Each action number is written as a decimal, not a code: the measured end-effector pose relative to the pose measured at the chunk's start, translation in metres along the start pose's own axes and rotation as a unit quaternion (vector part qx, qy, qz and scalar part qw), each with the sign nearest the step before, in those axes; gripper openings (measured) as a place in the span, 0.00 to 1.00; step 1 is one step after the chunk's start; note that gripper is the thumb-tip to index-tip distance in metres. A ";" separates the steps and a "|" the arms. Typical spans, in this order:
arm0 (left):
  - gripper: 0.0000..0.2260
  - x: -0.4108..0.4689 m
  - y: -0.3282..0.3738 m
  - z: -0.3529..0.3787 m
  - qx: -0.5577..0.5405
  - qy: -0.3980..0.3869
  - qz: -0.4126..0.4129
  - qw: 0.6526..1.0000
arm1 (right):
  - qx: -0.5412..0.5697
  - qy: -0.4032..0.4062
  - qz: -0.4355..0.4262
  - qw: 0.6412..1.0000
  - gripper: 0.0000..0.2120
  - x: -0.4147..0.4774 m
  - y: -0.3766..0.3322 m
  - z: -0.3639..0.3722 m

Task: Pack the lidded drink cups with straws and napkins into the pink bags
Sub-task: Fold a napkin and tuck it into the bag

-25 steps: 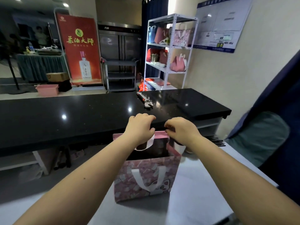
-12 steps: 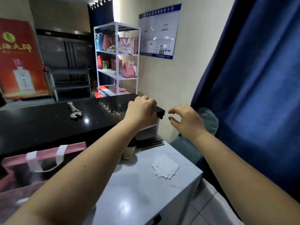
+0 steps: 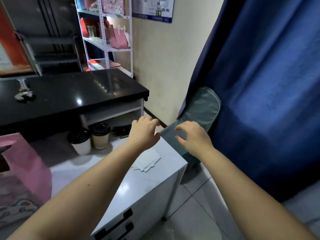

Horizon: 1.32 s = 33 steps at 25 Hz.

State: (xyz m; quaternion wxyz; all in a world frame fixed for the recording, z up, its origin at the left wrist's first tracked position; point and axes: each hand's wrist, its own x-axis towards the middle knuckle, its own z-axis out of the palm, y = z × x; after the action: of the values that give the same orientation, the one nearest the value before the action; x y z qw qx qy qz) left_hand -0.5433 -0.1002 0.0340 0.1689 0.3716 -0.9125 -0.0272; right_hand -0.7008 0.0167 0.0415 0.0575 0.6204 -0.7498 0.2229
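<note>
Two black-lidded paper cups stand at the back of the white table (image 3: 138,184): a white cup (image 3: 80,141) and, to its right, a tan cup (image 3: 101,136). White napkins (image 3: 149,161) lie near the table's right edge. Dark straws (image 3: 122,131) lie behind the cups, partly hidden by my left hand. The pink bag (image 3: 22,172) stands at the far left, cut off by the frame. My left hand (image 3: 143,134) hovers above the table's far right corner, fingers loosely curled, holding nothing. My right hand (image 3: 192,137) hangs past the table edge, fingers spread and empty.
A black counter (image 3: 69,96) with a wrench (image 3: 24,95) runs behind the table. A grey-green padded chair (image 3: 199,111) and a blue curtain (image 3: 268,84) stand to the right. A white shelf rack (image 3: 105,32) holds more pink bags. Drawers front the table.
Both hands have let go of the pink bag's rim and swung right, toward the table's right end. The view turned right and down; cups and napkins came into sight.
</note>
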 end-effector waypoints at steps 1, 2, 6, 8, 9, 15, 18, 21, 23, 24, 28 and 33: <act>0.17 0.001 -0.005 0.012 0.001 -0.011 -0.007 1.000 | 0.008 -0.014 0.006 1.000 0.12 0.003 0.007 0.012; 0.17 0.002 -0.011 0.023 -0.001 -0.019 -0.015 1.000 | 0.015 -0.026 0.009 1.000 0.12 0.007 0.011 0.024; 0.18 -0.008 -0.056 0.077 -0.020 -0.055 -0.076 0.995 | 0.021 -0.092 0.003 0.996 0.13 0.028 0.018 0.092; 0.19 -0.019 -0.079 0.112 -0.038 -0.095 -0.107 0.989 | 0.037 -0.142 0.013 0.989 0.14 0.034 0.019 0.133; 0.19 -0.021 -0.088 0.127 -0.049 -0.106 -0.121 0.986 | 0.048 -0.164 0.020 0.985 0.14 0.036 0.020 0.151; 0.16 -0.020 -0.114 0.175 -0.092 -0.122 -0.180 0.972 | 0.197 -0.193 0.140 0.951 0.11 0.045 0.020 0.223; 0.12 -0.027 -0.110 0.184 -0.104 -0.119 -0.211 0.965 | 0.229 -0.180 0.184 0.939 0.12 0.051 0.020 0.242; 0.16 -0.025 -0.107 0.186 -0.120 -0.101 -0.233 0.960 | 0.213 -0.184 0.208 0.937 0.21 0.071 0.024 0.249; 0.21 -0.021 -0.108 0.187 -0.121 -0.097 -0.259 0.953 | 0.184 -0.253 0.184 0.932 0.29 0.086 0.025 0.254; 0.23 -0.020 -0.107 0.189 -0.117 -0.095 -0.275 0.950 | 0.167 -0.288 0.160 0.929 0.32 0.092 0.024 0.258; 0.25 -0.022 -0.092 0.197 -0.104 -0.067 -0.338 0.933 | 0.158 -0.324 0.060 0.931 0.33 0.107 0.034 0.267; 0.23 -0.023 -0.063 0.200 -0.086 -0.015 -0.426 0.901 | 0.183 -0.244 -0.141 0.942 0.18 0.106 0.059 0.270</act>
State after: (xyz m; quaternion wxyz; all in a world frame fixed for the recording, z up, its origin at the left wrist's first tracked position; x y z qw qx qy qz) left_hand -0.5520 -0.1452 -0.1719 0.1588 0.7082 -0.6640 -0.1800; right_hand -0.7296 -0.1810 -0.1773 -0.2112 0.7549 -0.5918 0.1878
